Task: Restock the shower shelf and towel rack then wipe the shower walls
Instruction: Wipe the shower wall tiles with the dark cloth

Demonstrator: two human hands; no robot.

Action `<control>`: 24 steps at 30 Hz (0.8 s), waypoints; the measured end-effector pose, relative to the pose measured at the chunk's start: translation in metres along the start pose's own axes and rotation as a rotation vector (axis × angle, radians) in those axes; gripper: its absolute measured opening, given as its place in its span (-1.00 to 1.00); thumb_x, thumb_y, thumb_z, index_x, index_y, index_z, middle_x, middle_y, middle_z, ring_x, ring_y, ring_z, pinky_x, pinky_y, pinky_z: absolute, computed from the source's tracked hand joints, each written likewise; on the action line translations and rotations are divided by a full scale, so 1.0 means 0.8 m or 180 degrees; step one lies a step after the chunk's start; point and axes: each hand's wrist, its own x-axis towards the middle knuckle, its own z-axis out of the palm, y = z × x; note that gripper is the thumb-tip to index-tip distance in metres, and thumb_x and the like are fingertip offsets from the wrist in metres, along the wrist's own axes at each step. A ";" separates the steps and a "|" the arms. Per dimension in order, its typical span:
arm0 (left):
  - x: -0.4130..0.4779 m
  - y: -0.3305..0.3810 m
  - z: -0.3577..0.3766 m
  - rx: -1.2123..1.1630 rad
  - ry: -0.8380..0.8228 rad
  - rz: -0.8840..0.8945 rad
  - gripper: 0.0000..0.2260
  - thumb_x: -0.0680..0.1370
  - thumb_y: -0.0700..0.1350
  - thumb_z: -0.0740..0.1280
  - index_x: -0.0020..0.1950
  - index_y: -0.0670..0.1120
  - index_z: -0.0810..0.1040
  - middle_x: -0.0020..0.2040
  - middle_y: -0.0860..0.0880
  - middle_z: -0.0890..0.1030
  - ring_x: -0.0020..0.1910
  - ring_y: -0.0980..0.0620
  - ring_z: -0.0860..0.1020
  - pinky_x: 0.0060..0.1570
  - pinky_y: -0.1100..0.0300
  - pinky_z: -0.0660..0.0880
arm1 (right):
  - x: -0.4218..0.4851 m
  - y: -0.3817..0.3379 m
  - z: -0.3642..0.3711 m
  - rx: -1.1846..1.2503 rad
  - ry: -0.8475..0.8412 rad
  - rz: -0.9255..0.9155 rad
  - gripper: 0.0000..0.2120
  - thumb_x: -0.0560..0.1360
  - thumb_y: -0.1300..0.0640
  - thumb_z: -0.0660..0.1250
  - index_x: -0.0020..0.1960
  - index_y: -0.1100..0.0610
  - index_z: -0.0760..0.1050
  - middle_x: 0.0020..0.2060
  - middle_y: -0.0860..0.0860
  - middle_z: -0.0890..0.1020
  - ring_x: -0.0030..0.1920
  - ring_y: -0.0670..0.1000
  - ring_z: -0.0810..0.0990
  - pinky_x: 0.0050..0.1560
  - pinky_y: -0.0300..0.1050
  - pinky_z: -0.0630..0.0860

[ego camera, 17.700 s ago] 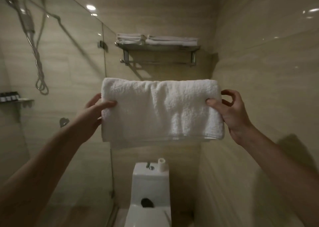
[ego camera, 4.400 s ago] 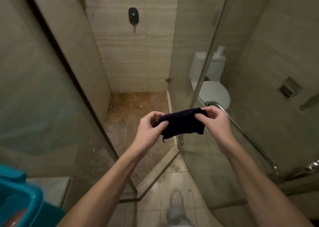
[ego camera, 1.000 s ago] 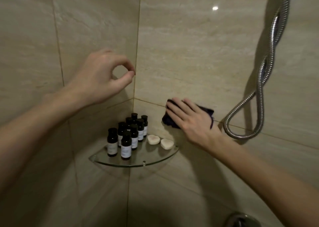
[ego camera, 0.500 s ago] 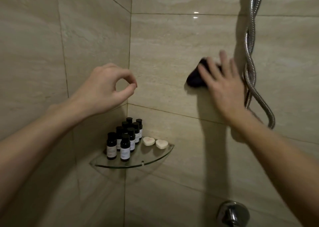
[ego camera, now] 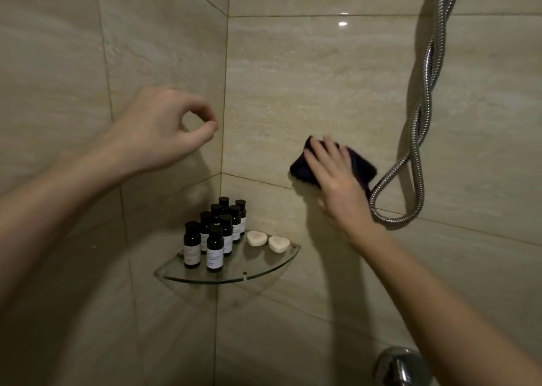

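My right hand (ego camera: 334, 174) presses a dark cloth (ego camera: 302, 167) flat against the beige tiled shower wall (ego camera: 308, 77), fingers straight and blurred with motion. My left hand (ego camera: 167, 130) hangs in the air near the corner, thumb and forefinger curled into a ring, holding nothing that I can see. Below it a glass corner shelf (ego camera: 234, 278) carries several small dark bottles (ego camera: 215, 250) with white labels and two pale heart-shaped soaps (ego camera: 268, 240).
A coiled metal shower hose (ego camera: 419, 139) hangs down the wall just right of the cloth. A chrome tap fitting (ego camera: 401, 366) sticks out at the bottom right. The left wall (ego camera: 58, 77) meets the back wall at the corner.
My right hand has slid the cloth down and a little left from beside the hose. A second ago it was lower still, near the shelf. My left hand has stayed in place.
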 end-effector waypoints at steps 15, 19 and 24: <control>0.001 0.015 -0.084 0.1259 -0.0889 0.0070 -0.58 0.47 0.18 0.08 -0.04 0.01 0.66 -0.14 -0.01 0.67 -0.03 -0.07 0.53 0.04 -0.09 0.53 | 0.211 -0.147 -0.008 0.2489 0.1435 0.2738 -0.53 0.53 0.20 0.36 0.40 -0.11 0.52 0.10 -0.05 0.37 0.19 0.00 0.40 0.28 -0.22 0.25; -0.007 0.013 -0.086 0.1397 -0.0945 0.0098 -0.61 0.47 0.13 0.11 -0.06 -0.03 0.66 -0.16 -0.07 0.66 -0.05 -0.13 0.55 0.00 -0.09 0.53 | 0.203 -0.200 0.043 0.2667 0.0613 0.2660 -0.50 0.59 0.19 0.28 0.50 -0.07 0.40 0.26 0.05 0.46 0.29 0.09 0.44 0.34 -0.10 0.33; -0.017 0.014 -0.082 0.1254 -0.0925 0.0087 -0.63 0.50 0.13 0.12 -0.02 0.00 0.66 -0.13 -0.01 0.69 -0.10 -0.07 0.61 -0.08 -0.06 0.56 | 0.196 -0.231 0.045 0.3458 0.0396 0.3380 -0.51 0.64 0.19 0.18 0.54 -0.06 0.33 0.43 0.08 0.38 0.41 0.12 0.39 0.42 -0.14 0.23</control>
